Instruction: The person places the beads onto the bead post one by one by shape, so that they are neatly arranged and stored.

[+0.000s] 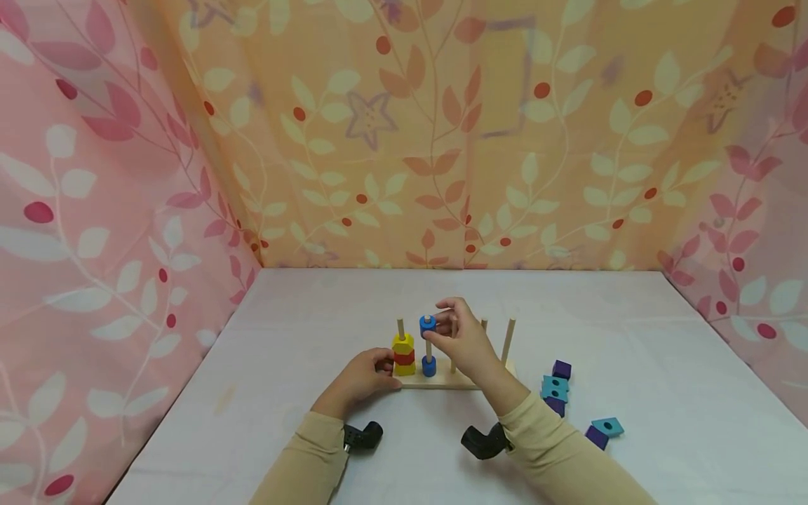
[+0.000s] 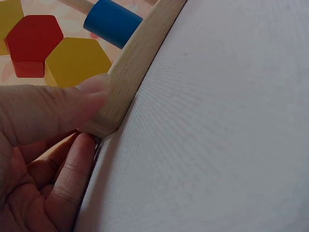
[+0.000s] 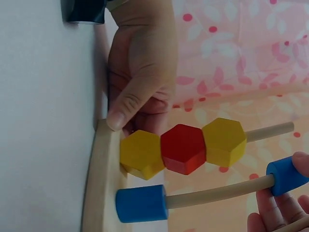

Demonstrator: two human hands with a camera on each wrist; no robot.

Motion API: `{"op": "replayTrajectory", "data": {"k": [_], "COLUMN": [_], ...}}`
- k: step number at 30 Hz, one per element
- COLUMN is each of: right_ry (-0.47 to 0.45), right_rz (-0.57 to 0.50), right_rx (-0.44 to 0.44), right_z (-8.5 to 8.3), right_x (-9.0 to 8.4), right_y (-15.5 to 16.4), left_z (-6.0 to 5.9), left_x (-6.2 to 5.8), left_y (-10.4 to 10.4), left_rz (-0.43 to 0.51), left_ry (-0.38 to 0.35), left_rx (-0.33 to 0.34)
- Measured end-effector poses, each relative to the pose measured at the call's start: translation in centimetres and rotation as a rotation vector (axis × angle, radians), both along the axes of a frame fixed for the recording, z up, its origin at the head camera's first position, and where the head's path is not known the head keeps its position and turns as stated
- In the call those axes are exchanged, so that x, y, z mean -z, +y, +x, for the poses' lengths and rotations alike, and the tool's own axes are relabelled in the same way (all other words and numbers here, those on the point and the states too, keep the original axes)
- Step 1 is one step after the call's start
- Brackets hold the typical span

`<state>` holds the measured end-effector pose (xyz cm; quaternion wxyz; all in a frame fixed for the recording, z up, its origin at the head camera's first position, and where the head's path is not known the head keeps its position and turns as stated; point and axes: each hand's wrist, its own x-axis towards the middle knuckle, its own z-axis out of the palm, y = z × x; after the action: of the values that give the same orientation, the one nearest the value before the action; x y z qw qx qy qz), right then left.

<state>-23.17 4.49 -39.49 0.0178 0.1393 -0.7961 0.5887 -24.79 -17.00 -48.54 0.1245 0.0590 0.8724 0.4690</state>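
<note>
My left hand [image 1: 361,380] holds the left end of a wooden peg stand [image 1: 435,384], its thumb on the base in the left wrist view. On the leftmost peg, a red hexagonal block [image 3: 183,149] sits between two yellow hexagonal blocks [image 1: 403,343]. A blue cylinder [image 3: 141,203] stands at the foot of the second peg. My right hand [image 1: 466,344] pinches another blue cylinder [image 1: 425,327] between thumb and fingers at that peg's top, the peg's tip showing in its hole. The right hand and wrist partly cover the pegs behind.
Bare pegs [image 1: 508,340] rise at the stand's right. Right of it lie teal blocks [image 1: 608,426] with holes and purple blocks [image 1: 562,369]. A black wrist device [image 1: 485,443] is by each sleeve. Floral cloth [image 1: 404,175] hangs behind the white table [image 1: 315,301].
</note>
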Motion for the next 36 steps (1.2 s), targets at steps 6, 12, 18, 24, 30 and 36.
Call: {"op": "replayTrajectory", "data": {"k": [6,12,18,24,30,36], "right_ry": [-0.036,-0.078,-0.089,-0.091,-0.109,-0.130], "right_rz": [-0.036,-0.021,-0.038,-0.011,-0.022,-0.054], "right_rx": [0.037,0.080,0.088,0.092,0.076,0.070], "right_z": [0.2,0.2,-0.1,-0.2,-0.2,-0.2], "right_x": [1.2,2.8,4.2,5.3,6.1,6.4], "right_y": [-0.1,-0.3,-0.4,-0.4,-0.4,-0.4], "left_z": [-0.2,-0.2,-0.2,-0.3,-0.2,-0.3], "left_x": [0.3,0.2,0.3,0.2,0.0,0.1], "left_y": [-0.1,-0.1,-0.2,-0.2,-0.3,-0.3], "left_rz": [-0.033,-0.005,0.008,-0.015,-0.020,-0.001], "left_ry": [-0.011,0.026,0.024,0.023,0.028,0.042], "left_rx": [-0.004,0.036,0.040,0.034,0.038,0.056]}}
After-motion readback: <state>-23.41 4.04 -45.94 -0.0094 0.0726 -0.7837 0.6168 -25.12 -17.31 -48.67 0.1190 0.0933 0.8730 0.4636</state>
